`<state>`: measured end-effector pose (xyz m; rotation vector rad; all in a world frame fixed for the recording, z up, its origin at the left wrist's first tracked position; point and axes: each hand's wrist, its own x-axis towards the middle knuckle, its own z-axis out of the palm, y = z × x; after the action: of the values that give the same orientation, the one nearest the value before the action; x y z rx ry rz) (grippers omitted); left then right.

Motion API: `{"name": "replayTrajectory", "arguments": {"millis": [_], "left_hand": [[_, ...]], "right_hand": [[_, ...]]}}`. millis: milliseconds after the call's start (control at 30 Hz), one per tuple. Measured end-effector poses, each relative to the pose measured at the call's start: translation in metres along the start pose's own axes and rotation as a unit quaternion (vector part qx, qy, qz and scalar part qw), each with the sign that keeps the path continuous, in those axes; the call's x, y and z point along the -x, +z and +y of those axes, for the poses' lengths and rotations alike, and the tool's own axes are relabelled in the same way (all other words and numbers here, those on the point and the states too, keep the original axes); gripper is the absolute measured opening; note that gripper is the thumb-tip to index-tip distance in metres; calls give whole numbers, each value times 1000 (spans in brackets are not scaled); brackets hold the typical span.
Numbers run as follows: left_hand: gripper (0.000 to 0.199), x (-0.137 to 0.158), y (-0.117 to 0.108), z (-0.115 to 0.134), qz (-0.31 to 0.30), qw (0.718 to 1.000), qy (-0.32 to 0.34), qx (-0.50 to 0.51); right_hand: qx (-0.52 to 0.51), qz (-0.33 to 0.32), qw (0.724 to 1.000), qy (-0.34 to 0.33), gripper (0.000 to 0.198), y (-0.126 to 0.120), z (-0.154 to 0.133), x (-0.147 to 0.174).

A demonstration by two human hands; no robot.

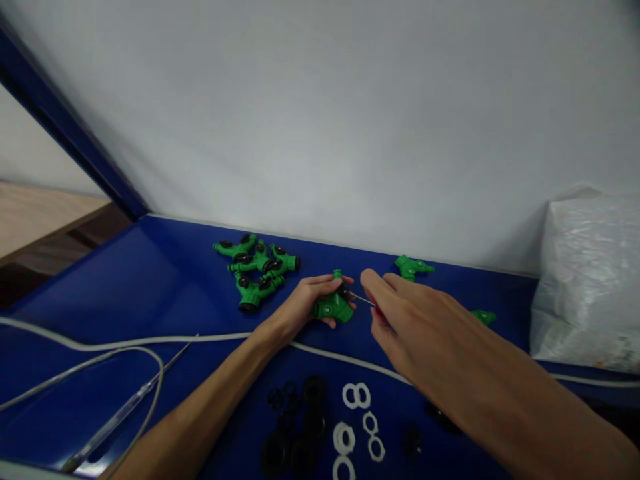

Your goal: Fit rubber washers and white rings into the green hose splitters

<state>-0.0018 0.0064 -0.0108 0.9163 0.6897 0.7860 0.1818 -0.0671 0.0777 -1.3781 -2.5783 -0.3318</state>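
Note:
My left hand (311,298) is closed around a green Y-shaped hose splitter (334,306) with a black part near one branch. In my right hand (393,307) is a screwdriver (361,299), its thin metal shaft pointing left with the tip at the black part; a bit of red shows at the grip, and the rest of the handle is hidden by the fingers. Several green splitters with black valve knobs (260,267) lie together left of my hands. Beyond my right hand rests another green splitter (411,268) without visible black knobs, and a green piece (483,317) is partly hidden by my forearm.
White rings (345,438) and black rings (314,390) lie near the front of the blue table (165,280). A pale cable (350,361) crosses under my arms. At left lies a long thin tool with a clear handle (115,420). A wrapped plastic bag (590,287) stands at right.

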Motion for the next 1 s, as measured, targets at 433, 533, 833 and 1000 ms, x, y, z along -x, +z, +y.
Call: {"name": "replayTrajectory", "arguments": {"millis": [433,533,833,1000], "left_hand": [[37,0,2,-2,26,999,-17,-15],[38,1,3,-1,33,999,-14,-19],[41,1,5,-3,28,999,10,-30],[40,1,6,-6,29,998,35,-48]], "right_hand": [[116,14,992,-55,40,-22,-12,-13],[168,14,982,-90,43,-24,-12,-7],[235,-23,961,-147,35,-19,-4,-1],[243,-50,961,-127,27,-20,-12,-7]]}}
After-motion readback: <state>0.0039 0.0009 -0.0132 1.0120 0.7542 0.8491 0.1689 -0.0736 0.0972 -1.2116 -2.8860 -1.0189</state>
